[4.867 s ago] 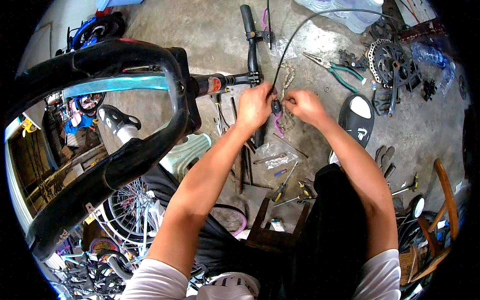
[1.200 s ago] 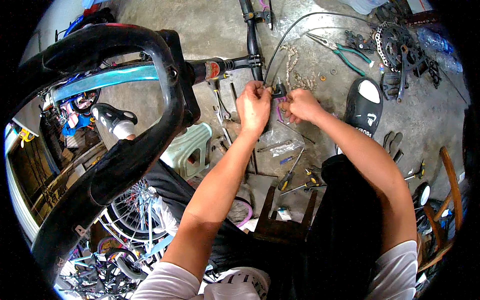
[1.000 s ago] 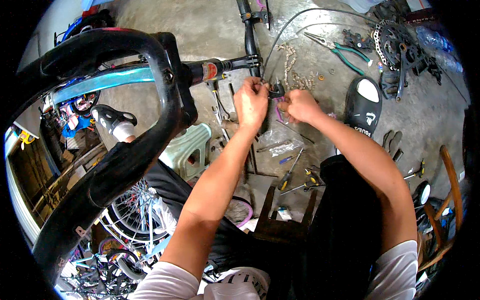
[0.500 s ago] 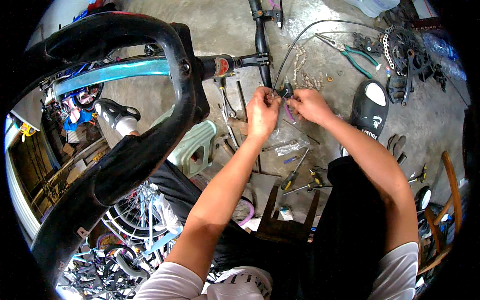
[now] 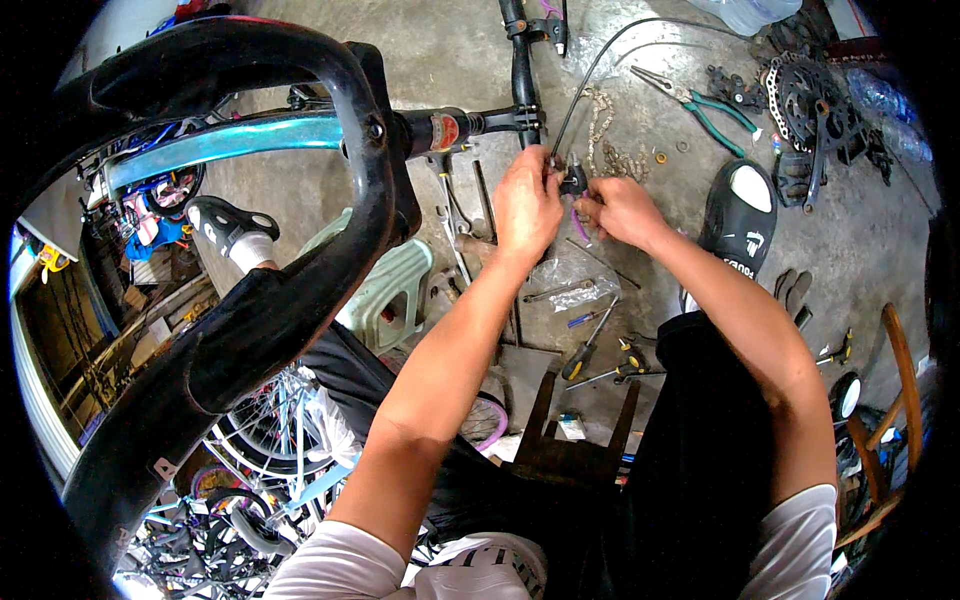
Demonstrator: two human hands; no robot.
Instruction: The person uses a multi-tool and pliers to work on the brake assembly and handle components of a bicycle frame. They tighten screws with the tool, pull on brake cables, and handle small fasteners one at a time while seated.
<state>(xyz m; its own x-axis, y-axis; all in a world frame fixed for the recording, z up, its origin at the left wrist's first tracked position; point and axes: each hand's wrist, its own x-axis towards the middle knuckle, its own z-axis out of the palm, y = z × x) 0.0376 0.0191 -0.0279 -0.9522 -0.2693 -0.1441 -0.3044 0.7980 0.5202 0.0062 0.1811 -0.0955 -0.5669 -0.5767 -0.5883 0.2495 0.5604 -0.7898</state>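
Observation:
A black bicycle handlebar (image 5: 522, 75) reaches down toward my hands from the far middle. At its near end is a brake lever (image 5: 574, 184) with a black body and a purple blade. My left hand (image 5: 530, 207) is closed in a pinch by the lever body, at the lower end of a black cable (image 5: 570, 112); the fingertips partly hide that end. From there the cable arcs up and away to the right. My right hand (image 5: 624, 212) is closed with thumb and fingers on the purple blade, just right of the left hand.
A blue and black bike frame (image 5: 240, 140) fills the left side. Pliers (image 5: 700, 108), a chain (image 5: 600, 125) and a crankset (image 5: 815, 100) lie at the far right. Screwdrivers (image 5: 580, 358), wrenches and a plastic bag (image 5: 585, 290) lie nearer, beside a pale green stool (image 5: 400, 285).
My left hand has moved slightly up and away, its fingers shifting along by the lever. The cable's arc has swung farther out. My right hand has stayed nearly in place.

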